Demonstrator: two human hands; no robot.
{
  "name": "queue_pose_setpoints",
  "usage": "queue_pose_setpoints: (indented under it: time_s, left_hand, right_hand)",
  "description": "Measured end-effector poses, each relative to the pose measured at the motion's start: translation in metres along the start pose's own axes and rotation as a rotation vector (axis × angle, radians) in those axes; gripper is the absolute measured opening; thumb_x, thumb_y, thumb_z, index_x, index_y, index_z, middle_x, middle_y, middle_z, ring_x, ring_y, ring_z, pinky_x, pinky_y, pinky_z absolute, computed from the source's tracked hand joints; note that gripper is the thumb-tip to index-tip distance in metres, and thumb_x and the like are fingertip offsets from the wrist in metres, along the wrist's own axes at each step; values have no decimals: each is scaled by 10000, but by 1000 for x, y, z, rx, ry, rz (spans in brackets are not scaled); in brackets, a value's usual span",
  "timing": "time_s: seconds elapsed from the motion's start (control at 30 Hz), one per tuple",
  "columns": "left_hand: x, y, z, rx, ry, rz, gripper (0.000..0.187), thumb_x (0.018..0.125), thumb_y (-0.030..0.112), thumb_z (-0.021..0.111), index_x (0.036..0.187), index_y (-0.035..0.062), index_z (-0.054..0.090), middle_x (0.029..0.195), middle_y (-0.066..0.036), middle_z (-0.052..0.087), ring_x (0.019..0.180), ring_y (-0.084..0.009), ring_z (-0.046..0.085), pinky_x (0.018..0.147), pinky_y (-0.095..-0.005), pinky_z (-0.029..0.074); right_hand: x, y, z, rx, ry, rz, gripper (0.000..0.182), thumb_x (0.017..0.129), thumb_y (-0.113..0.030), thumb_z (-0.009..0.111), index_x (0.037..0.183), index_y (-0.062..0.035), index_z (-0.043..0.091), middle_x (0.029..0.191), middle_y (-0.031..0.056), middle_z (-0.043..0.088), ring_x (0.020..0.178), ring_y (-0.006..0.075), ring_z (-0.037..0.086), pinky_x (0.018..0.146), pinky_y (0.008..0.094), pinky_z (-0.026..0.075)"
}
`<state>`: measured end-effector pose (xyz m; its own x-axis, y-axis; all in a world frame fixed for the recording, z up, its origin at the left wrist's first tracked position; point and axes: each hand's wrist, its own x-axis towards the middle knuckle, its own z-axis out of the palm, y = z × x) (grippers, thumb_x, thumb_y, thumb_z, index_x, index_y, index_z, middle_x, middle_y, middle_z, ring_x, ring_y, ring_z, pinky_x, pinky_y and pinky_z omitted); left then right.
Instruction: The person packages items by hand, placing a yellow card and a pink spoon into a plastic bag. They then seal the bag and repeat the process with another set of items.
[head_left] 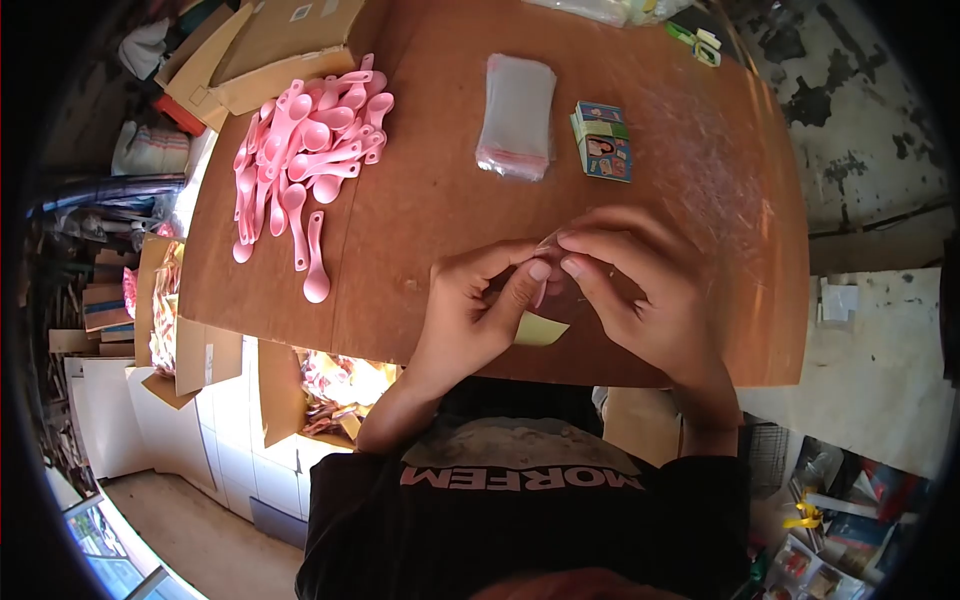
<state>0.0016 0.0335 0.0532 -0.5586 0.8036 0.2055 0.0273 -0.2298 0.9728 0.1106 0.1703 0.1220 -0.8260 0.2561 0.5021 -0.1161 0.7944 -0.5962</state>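
Observation:
My left hand (475, 305) and my right hand (640, 285) meet over the near part of the table. Both are closed, thumbs and fingertips pinching a small clear plastic bag (547, 244). Something pink shows between the fingers, largely hidden by them. Just below, a pale yellow piece of paper (542, 331) sticks out under the left thumb. Beyond the hands are a stack of clear plastic bags (517, 112) and a bundle of printed cards (604, 150) with a light green band around it.
A pile of pink spoons (310, 140) covers the wooden table's (420, 190) left side, beside a cardboard box (290, 50). Thin clear plastic (705, 160) lies at the right. A green and white object (697, 44) sits at the far edge. Open cartons (283, 395) stand below the front left edge.

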Motion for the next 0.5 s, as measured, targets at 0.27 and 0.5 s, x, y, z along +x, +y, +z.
queue_pose_setpoints:
  time_s: [0.27,0.5]
  left_hand:
    - [-5,16,11,163,-18,10,246,903,-7,601,1144,-45,631,825,-114,713,765,-117,681,637,-237,542]
    - [-6,12,15,467,-59,157,305,841,-25,628,1145,-34,607,861,-184,683,739,-316,703,617,-355,560]
  right_hand:
    - [3,3,-7,-271,30,-238,200,667,-23,772,855,-31,703,916,69,624,840,257,624,689,354,513]
    - [-2,-2,-6,-473,-58,-228,182,642,-17,736,794,-51,642,839,52,586,763,233,604,615,357,492]
